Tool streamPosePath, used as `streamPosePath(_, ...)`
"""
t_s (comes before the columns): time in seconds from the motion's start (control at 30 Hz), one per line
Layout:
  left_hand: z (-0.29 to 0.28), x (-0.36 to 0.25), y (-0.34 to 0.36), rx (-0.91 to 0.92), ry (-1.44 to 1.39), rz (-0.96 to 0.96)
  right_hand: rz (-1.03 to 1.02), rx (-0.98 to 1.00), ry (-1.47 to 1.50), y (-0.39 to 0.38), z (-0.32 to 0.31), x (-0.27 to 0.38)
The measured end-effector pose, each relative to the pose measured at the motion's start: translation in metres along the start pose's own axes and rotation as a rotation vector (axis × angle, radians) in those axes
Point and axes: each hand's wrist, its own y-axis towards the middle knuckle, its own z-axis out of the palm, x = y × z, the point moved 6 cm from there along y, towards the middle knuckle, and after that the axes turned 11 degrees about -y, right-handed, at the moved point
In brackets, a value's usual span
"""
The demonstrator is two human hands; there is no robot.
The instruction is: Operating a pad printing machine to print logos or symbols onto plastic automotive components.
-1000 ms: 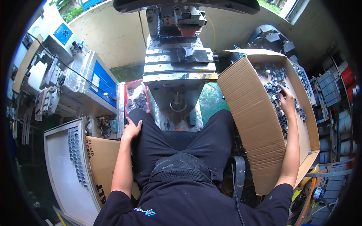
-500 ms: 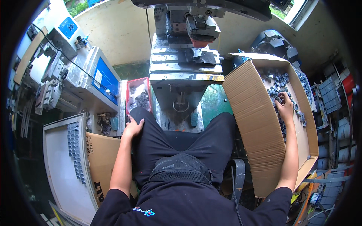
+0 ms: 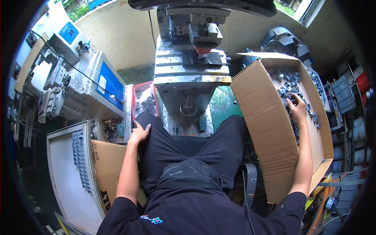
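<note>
My left hand (image 3: 140,133) rests on the side of my left thigh, its thumb and fingers apart and nothing in it. Into the open cardboard box (image 3: 266,129) on the right reaches my right hand (image 3: 298,107). Its thumb and fingers curl around a small dark grey part among the many loose grey parts (image 3: 291,80) there; the fingertips partly hide it. Ahead of me stands a machine with a red pad (image 3: 203,50) under its head. That pad hangs just over a small dark fixture (image 3: 213,58) on the slotted metal bed (image 3: 192,80).
A red bin (image 3: 145,88) with grey pieces stands left of the machine base. Beside my left arm leans a framed white board (image 3: 72,172) bearing rows of grey parts. Far left is another machine with a blue panel (image 3: 109,85). Shelving (image 3: 346,102) lines the right.
The machine's red pad has come down toward the fixture. My right hand has shifted slightly within the box, its fingers changing position among the parts. The left hand stays on the thigh.
</note>
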Motion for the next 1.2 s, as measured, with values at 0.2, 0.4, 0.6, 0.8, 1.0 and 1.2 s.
streamPosePath(0.2, -0.039, -0.031, -0.007, -0.228, -0.874, 0.510, 0.042, -0.041, 0.074, 0.002, 0.000, -0.007)
streamPosePath(0.4, -0.123, -0.154, -0.165, -0.729, -0.869, 1.125, 0.090, -0.020, 0.057, 0.000, 0.000, -0.010)
streamPosePath(0.6, -0.143, -0.265, -0.211, -0.462, -0.414, 1.447, 0.053, -0.071, 0.050, 0.002, -0.008, -0.004)
streamPosePath(0.8, -0.116, -0.303, -0.174, -0.367, -0.325, 1.325, -0.130, -0.233, -0.170, 0.003, -0.040, 0.048)
streamPosePath(1.0, -0.113, -0.310, -0.176, -0.385, -0.254, 1.299, -0.452, -0.417, -0.076, 0.000, -0.063, 0.157)
streamPosePath(1.2, -0.116, -0.296, -0.185, -0.426, -0.419, 1.355, -0.801, -0.414, 0.142, 0.004, -0.016, 0.297)
